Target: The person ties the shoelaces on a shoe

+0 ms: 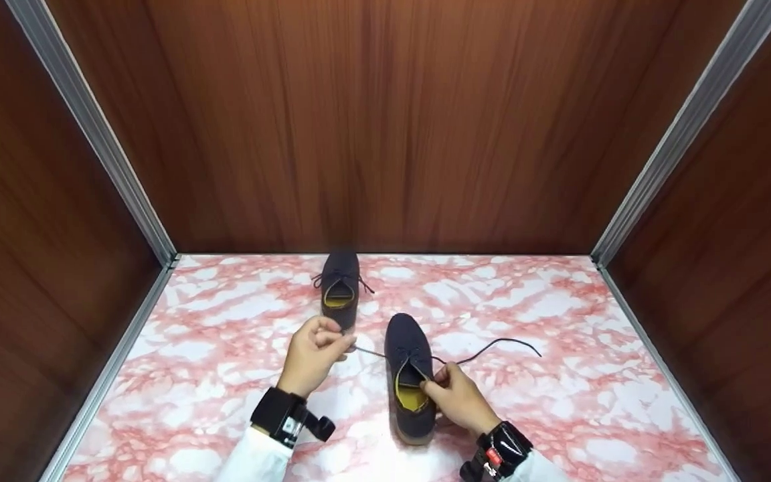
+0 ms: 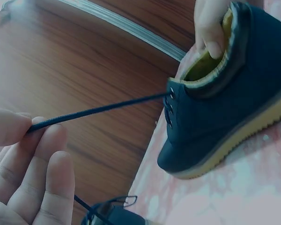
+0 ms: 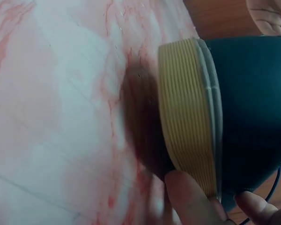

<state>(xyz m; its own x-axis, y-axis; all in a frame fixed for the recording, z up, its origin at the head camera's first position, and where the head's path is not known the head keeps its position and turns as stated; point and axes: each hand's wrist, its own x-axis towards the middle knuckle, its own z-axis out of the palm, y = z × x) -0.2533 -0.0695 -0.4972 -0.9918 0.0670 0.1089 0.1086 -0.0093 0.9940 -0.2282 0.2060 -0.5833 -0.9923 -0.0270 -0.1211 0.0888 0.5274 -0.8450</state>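
Note:
A dark navy lace-up shoe with a yellow lining and ribbed tan sole points away from me. My right hand grips its right side, the thumb over the opening's edge and other fingers low against the sole. Between thumb and fingers, my left hand pinches one end of the shoelace. That lace runs taut from the top eyelet to the fingertips. The other lace end trails loose past my right hand, out to the right.
Behind my left hand stands a matching shoe, its laces tied in a bow, close to the back wooden panel. Wooden side walls with metal corner rails enclose the red-and-white marbled surface.

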